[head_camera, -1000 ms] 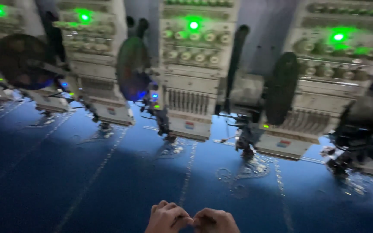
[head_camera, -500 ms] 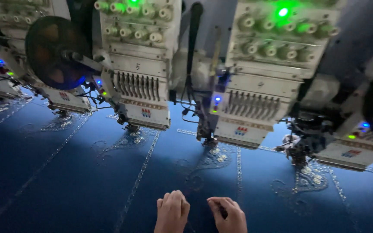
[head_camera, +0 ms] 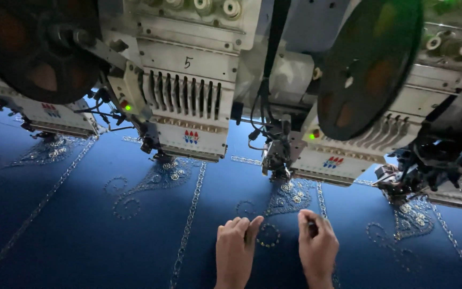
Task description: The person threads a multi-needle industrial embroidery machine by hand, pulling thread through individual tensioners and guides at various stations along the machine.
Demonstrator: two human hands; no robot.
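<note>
Hands rest on the dark blue embroidered fabric (head_camera: 81, 235) at the lower middle of the frame. Left hand (head_camera: 236, 249) lies with fingers pressed together, tips touching a beaded ring motif (head_camera: 268, 235). Right hand (head_camera: 316, 246) curls, thumb and forefinger pinched together; whether they hold anything, I cannot tell. Compared with half a second ago, the white embroidery machine heads (head_camera: 188, 101) loom nearer and the hands sit further apart.
</note>
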